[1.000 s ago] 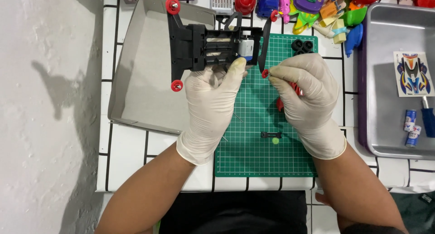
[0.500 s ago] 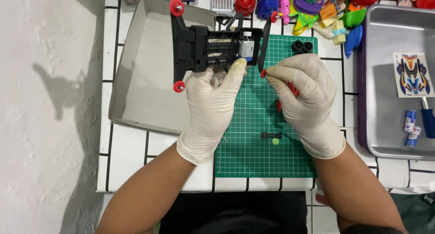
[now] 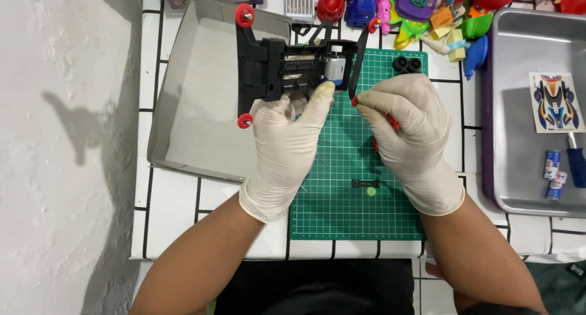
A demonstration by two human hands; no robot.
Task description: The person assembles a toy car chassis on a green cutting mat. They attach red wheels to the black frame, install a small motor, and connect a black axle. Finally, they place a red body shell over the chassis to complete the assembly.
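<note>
over the top-left corner of the green gridded cutting mat [image 3: 342, 211], the black plastic toy-car chassis with red rollers [image 3: 287, 68] is held up, partly overhanging the grey cardboard box lid [image 3: 195, 107] just left of the mat. left hand in a white glove [image 3: 287, 144] grips the chassis from below, thumb up against its silver motor end. right hand in a white glove [image 3: 406, 132] is clenched around a red-handled tool [image 3: 390, 123], tip touching the black bar at the chassis's right end; most of the tool is hidden in the fist.

on the mat: two small black tyres [image 3: 407, 63] at the top-right corner, a short black part [image 3: 365, 183] and a small green dot-like piece [image 3: 371, 191] near the middle, below the right hand. right of the mat, a grey metal tray [image 3: 519, 168] with a sticker sheet [image 3: 554, 101] and small blue-and-white batteries [image 3: 552, 171]. above the mat, a pile of coloured plastic toys [image 3: 427, 10] crowds the chassis's far side.
</note>
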